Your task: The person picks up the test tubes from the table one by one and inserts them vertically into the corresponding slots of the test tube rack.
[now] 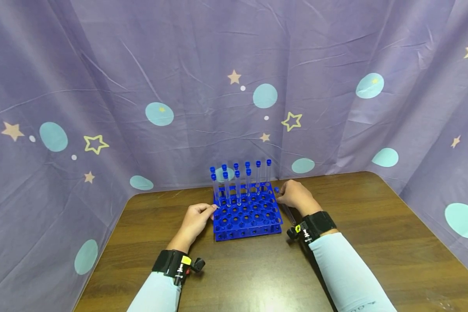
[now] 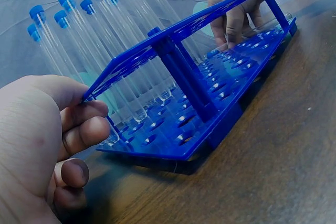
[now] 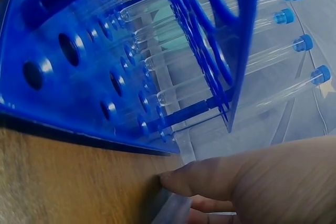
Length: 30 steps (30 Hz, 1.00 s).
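Note:
A blue test tube rack [image 1: 247, 215] stands on the table, with several clear, blue-capped test tubes [image 1: 238, 186] upright in its back rows. At the rack's left edge, my left hand [image 1: 196, 222] pinches the upper plate between thumb and index finger; the left wrist view shows the other fingers curled below. Beside the right edge of the rack, my right hand [image 1: 296, 197] reaches down and pinches a loose test tube [image 1: 290, 215] lying on the table. Its blue cap [image 1: 276, 190] points away from me. In the right wrist view, the thumb [image 3: 210, 177] presses against this clear tube.
The rack's front rows of holes [image 1: 245, 219] hold no tubes. A brown wooden table [image 1: 238, 268] lies beneath, and a purple curtain [image 1: 203, 65] with stars and dots hangs close behind its back edge. Each wrist wears a black camera strap [image 1: 171, 263].

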Available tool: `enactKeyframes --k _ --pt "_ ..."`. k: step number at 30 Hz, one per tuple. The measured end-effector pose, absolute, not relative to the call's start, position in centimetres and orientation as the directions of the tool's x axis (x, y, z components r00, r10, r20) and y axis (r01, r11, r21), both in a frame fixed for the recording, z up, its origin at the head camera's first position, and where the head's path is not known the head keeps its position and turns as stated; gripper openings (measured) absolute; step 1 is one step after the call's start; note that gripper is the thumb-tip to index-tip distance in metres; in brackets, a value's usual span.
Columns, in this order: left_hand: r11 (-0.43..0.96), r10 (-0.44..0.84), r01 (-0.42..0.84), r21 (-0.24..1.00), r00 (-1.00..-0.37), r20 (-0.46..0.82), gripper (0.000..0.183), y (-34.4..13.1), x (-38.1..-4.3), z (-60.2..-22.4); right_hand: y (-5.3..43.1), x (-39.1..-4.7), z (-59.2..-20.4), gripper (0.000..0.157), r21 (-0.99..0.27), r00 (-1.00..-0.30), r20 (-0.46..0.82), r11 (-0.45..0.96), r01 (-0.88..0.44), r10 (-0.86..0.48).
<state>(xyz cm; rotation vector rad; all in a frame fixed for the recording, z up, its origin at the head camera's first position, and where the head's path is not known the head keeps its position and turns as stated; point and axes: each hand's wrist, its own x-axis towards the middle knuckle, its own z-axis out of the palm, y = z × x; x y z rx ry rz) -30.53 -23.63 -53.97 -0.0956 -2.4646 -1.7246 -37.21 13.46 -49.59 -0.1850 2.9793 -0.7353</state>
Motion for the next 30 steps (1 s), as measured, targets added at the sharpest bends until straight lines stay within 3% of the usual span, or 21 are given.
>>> enactKeyframes --k 7,18,30 --pt "0.328 -0.025 0.125 0.937 -0.990 0.140 0.037 -23.59 -30.64 -54.00 13.48 -37.12 -49.46 0.030 -0.467 -0.994 -0.040 0.881 -0.072 -0.103" --pt "0.333 -0.026 0.124 0.935 -0.990 0.141 0.037 -23.60 -30.52 -54.05 13.53 -37.14 -49.70 0.024 -0.471 -0.992 -0.073 0.880 -0.055 -0.101" --pt "0.335 -0.029 0.121 0.934 -0.990 0.139 0.037 -23.64 -30.67 -54.15 13.85 -37.31 -49.24 0.021 -0.486 -0.996 -0.014 0.871 -0.074 -0.092"
